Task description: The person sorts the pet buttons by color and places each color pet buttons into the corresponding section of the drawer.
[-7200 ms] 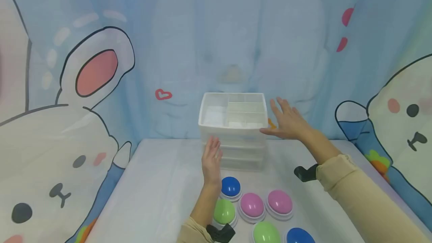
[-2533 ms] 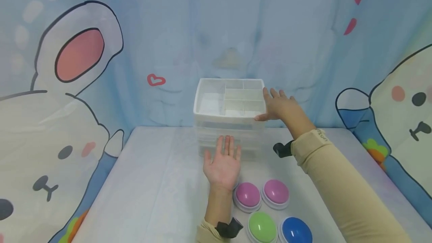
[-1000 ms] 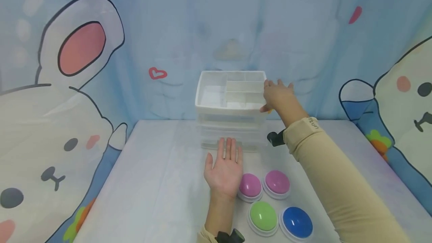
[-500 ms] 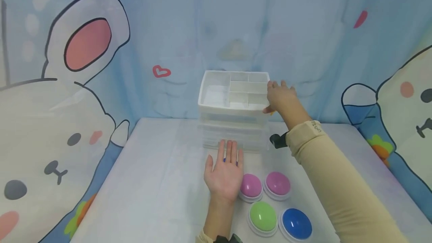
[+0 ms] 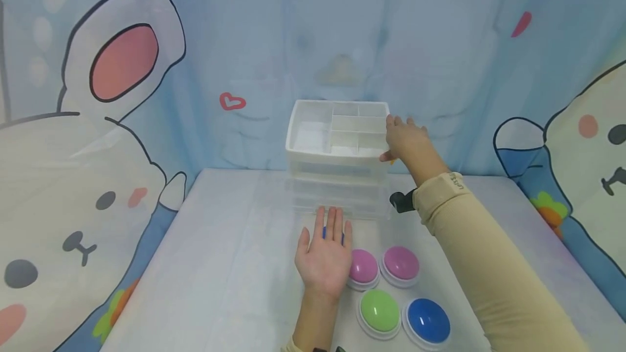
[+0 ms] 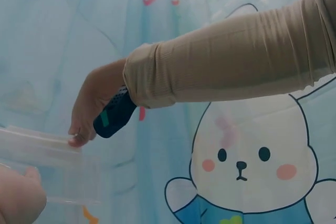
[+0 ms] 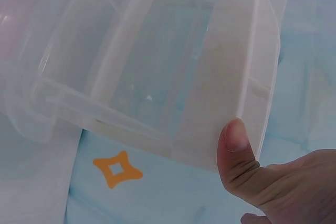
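A white plastic drawer organizer [image 5: 337,159] with a divided top tray and clear drawers stands at the back middle of the table. My right hand [image 5: 409,140] grips its upper right edge, thumb on the front corner and fingers along the side. The right wrist view shows the thumb [image 7: 234,145] pressed on the white rim. My left hand [image 5: 325,265] is palm up with straight fingers, fingertips at the front of the lowest clear drawer [image 5: 362,211]. In the left wrist view, a clear drawer [image 6: 73,201] juts out beside that hand.
Several dome push buttons stand on the white table [image 5: 235,254]: pink buttons [image 5: 363,266] [image 5: 401,263], a green button [image 5: 380,310] and a blue button [image 5: 428,320]. Another blue dome shows between my left fingers. A cartoon-printed blue curtain [image 5: 254,31] hangs behind.
Over several seconds, my right hand has moved onto the organizer's right edge, and my left hand has turned palm up below the drawers. Lately the left hand has drawn slightly toward me.
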A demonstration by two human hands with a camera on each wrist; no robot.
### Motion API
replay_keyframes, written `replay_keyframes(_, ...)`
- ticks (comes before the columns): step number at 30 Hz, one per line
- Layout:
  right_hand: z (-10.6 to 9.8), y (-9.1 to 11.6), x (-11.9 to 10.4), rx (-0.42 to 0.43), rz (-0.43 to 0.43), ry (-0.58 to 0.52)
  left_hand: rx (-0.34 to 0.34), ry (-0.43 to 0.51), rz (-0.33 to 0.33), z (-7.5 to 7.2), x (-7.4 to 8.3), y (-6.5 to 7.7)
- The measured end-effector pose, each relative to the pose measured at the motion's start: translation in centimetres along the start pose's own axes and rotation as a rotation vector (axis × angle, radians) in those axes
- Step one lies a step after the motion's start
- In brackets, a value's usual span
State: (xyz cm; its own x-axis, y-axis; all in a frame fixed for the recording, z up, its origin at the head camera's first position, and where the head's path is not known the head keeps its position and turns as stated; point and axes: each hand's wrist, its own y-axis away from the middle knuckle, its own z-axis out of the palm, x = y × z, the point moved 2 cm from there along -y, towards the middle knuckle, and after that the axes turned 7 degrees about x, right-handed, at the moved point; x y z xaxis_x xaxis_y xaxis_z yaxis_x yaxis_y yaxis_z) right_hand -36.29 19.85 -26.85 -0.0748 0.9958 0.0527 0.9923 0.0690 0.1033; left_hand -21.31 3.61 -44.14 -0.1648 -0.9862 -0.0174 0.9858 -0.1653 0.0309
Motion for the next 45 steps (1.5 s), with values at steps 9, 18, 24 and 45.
replay_keyframes(9, -0.3, 0.3, -0.6, 0.011, -0.029, -0.038, 0.194, -0.420, 0.203, -1.1, 0.3, 0.6)
replay_keyframes(18, -0.3, 0.1, -0.8, -0.001, 0.000, -0.048, -0.278, -2.311, 0.609, -2.3, -0.6, 1.1)
replay_keyframes(24, -0.1, 0.0, -1.0, -0.007, 0.014, -0.062, -0.622, -2.760, 0.408, -2.8, -0.2, -0.4)
replay_keyframes(45, 0.1, 0.4, -2.7, 0.011, 0.035, 0.022, -0.685, -2.892, -0.073, -3.6, -1.0, -1.3)
